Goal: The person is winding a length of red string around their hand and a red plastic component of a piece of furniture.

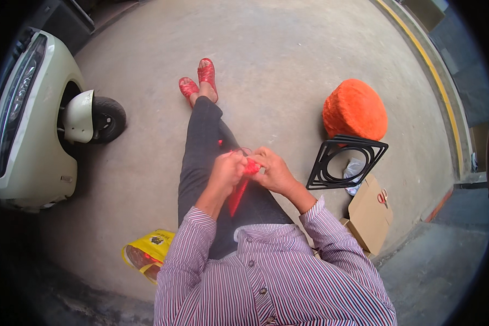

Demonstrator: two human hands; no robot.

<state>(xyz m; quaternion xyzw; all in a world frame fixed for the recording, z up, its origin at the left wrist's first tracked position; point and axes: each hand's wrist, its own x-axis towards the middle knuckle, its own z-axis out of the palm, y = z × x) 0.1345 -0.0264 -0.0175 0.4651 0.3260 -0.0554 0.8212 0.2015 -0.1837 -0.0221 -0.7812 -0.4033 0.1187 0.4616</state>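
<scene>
Above my lap, both hands are close together on a small bright red piece (251, 167) that looks like soft fabric or yarn. My left hand (229, 167) is closed at its left side, fingers bent in. My right hand (273, 169) pinches it from the right, with the thumb toward the middle. A red strip (237, 199) hangs below the hands over my dark trousers (196, 163). A thin dark loop, like a cord, curves above the fingertips. Fine detail of the red piece is hidden by the fingers and blurred.
A pale vehicle (54, 108) with a black wheel (107, 119) stands at left. A yellow bag (152, 247) lies by my left side. To the right are an orange fuzzy stool (356, 110), a black frame (318, 163), a cardboard box (368, 220) and red-handled scissors (383, 198).
</scene>
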